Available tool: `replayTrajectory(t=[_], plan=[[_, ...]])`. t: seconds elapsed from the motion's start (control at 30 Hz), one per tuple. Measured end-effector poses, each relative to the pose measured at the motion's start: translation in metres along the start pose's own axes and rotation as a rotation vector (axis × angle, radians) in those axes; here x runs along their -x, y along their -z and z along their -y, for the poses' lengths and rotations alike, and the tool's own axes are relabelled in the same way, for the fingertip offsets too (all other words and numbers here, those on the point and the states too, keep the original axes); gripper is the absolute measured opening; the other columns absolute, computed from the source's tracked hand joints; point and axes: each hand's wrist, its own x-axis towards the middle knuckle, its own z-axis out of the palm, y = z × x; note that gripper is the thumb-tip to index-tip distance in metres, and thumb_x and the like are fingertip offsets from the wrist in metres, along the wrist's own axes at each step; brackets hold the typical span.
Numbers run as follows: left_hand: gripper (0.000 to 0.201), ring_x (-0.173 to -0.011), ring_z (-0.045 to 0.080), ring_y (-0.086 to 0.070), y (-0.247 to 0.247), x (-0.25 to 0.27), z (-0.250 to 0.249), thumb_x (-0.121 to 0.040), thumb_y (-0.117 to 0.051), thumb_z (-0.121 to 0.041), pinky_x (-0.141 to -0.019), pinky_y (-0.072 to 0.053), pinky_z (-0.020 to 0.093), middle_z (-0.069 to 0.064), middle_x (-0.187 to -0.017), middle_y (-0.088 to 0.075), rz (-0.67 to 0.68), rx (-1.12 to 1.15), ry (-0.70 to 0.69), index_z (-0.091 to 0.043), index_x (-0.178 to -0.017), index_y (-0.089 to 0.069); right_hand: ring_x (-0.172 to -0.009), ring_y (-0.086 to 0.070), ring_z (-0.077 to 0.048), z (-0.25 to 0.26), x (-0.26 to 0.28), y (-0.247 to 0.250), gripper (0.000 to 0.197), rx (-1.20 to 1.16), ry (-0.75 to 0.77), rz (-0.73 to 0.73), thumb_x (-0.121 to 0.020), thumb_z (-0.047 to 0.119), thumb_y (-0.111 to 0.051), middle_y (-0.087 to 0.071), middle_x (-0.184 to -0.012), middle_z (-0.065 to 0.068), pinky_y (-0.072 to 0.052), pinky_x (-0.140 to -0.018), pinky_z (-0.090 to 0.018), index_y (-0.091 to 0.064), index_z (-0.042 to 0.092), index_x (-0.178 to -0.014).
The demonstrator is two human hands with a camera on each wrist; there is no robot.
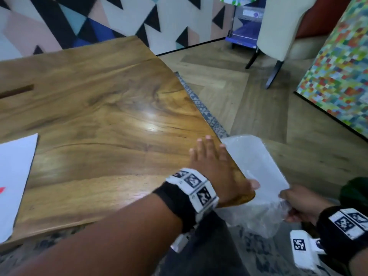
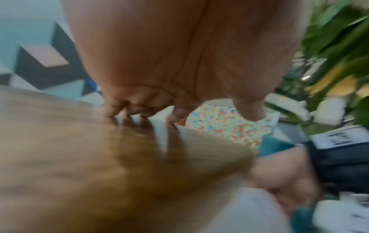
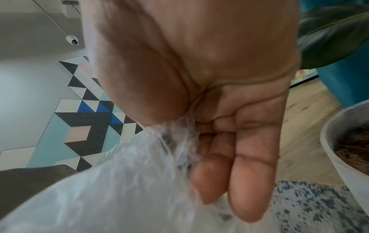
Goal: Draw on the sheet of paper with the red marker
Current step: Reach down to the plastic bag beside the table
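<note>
The white sheet of paper [image 1: 14, 176] lies at the far left of the wooden table [image 1: 99, 106], with a bit of red drawing [image 1: 2, 190] at its left edge. No red marker shows in any view. My left hand [image 1: 215, 164] rests flat on the table's right front corner, fingers straight, thumb over the edge; in the left wrist view its fingertips [image 2: 139, 113] touch the wood. Beside the table edge my right hand [image 1: 298, 204] pinches a clear plastic bag [image 1: 256, 176] between thumb and fingers [image 3: 219, 157], and the bag [image 3: 119, 189] hangs below the tabletop.
A patterned rug [image 1: 205, 108] lies under the table's right edge. A cream chair [image 1: 278, 26] and a colourful mosaic panel [image 1: 342, 66] stand to the right on the wooden floor. A white plant pot [image 3: 343, 149] and a teal pot [image 3: 343, 78] stand near my right hand.
</note>
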Motion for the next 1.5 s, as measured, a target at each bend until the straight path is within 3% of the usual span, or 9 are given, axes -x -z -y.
replayTrajectory(t=[0.1,0.23,0.4,0.63,0.8,0.93,1.2,1.33,1.5], plan=[[0.112,-0.154,0.03,0.014,-0.008,0.011,-0.03,-0.083,-0.042,-0.085,-0.123,-0.001,0.05,0.012,-0.167,0.015,0.029,0.067,-0.238,-0.017,-0.162,0.001,-0.031,-0.052,-0.024,0.005,-0.003,0.001,0.016,-0.013,0.001,-0.002,-0.097,-0.001,-0.046,-0.051,-0.047,-0.015,-0.052,-0.038,-0.03,-0.054,-0.002,-0.083],[0.107,-0.153,0.038,-0.005,0.034,-0.027,0.029,-0.082,-0.043,-0.085,-0.12,-0.019,0.058,0.015,-0.168,-0.003,-0.134,0.041,0.008,-0.02,-0.161,-0.011,-0.034,-0.051,-0.024,0.004,-0.006,0.007,0.013,-0.049,-0.007,-0.01,-0.098,0.004,-0.048,-0.046,-0.066,-0.019,-0.053,-0.04,-0.032,-0.052,0.0,-0.086],[0.111,-0.149,0.044,-0.013,0.041,-0.053,0.07,-0.078,-0.043,-0.087,-0.117,-0.02,0.061,0.022,-0.165,-0.009,-0.123,-0.055,0.226,-0.013,-0.158,-0.018,-0.03,-0.048,-0.024,0.0,-0.009,0.006,0.023,-0.057,-0.019,-0.028,-0.097,0.002,-0.048,-0.043,-0.049,-0.015,-0.051,-0.042,-0.031,-0.049,0.0,-0.074],[0.108,-0.155,0.027,0.011,0.019,-0.002,-0.003,-0.082,-0.041,-0.086,-0.124,-0.005,0.052,0.006,-0.168,0.012,0.037,-0.007,-0.286,-0.024,-0.162,0.0,-0.026,-0.043,-0.019,0.003,-0.011,0.002,0.029,-0.041,0.0,-0.01,-0.095,-0.003,-0.043,-0.042,-0.037,-0.011,-0.04,-0.033,-0.02,-0.045,0.0,-0.067],[0.121,-0.152,0.036,-0.013,0.029,0.037,0.156,-0.064,-0.013,-0.103,-0.119,-0.021,0.055,0.017,-0.166,-0.008,-0.234,0.146,0.235,-0.029,-0.159,-0.022,-0.033,-0.046,-0.021,0.0,-0.006,0.001,0.021,-0.062,0.015,0.005,-0.095,-0.002,-0.047,-0.044,-0.045,-0.013,-0.049,-0.047,-0.03,-0.048,0.001,-0.074],[0.138,-0.147,0.046,-0.019,0.014,0.064,0.226,-0.051,-0.006,-0.106,-0.115,-0.025,0.061,0.024,-0.162,-0.016,-0.12,0.097,0.616,-0.018,-0.156,-0.025,-0.033,-0.045,-0.022,-0.004,-0.003,-0.002,0.025,-0.013,0.017,0.005,-0.096,-0.003,-0.046,-0.044,-0.04,-0.012,-0.048,-0.05,-0.032,-0.047,0.001,-0.072],[0.124,-0.151,0.04,0.019,-0.013,0.005,0.015,-0.074,-0.026,-0.095,-0.12,0.003,0.061,0.017,-0.166,0.018,-0.039,0.075,0.059,-0.013,-0.161,0.003,-0.035,-0.046,-0.023,-0.003,0.004,-0.003,0.015,0.01,0.014,-0.004,-0.096,0.0,-0.047,-0.046,-0.042,-0.015,-0.045,-0.047,-0.029,-0.051,-0.004,-0.082],[0.105,-0.154,0.029,0.014,0.002,0.011,-0.005,-0.085,-0.038,-0.084,-0.123,-0.001,0.053,0.011,-0.168,0.012,-0.018,0.145,-0.244,-0.022,-0.162,-0.002,-0.036,-0.049,-0.023,0.0,0.002,0.003,0.014,-0.016,0.005,-0.016,-0.097,0.003,-0.051,-0.048,-0.051,-0.016,-0.053,-0.044,-0.031,-0.057,-0.003,-0.087],[0.103,-0.153,0.04,-0.002,0.043,-0.015,0.095,-0.084,-0.036,-0.085,-0.119,-0.015,0.061,0.013,-0.168,0.002,-0.106,0.041,0.288,-0.023,-0.161,-0.008,-0.041,-0.049,-0.025,0.006,-0.001,0.002,0.016,0.009,-0.013,-0.038,-0.096,0.001,-0.046,-0.048,-0.056,-0.017,-0.055,-0.047,-0.035,-0.052,0.002,-0.081]])
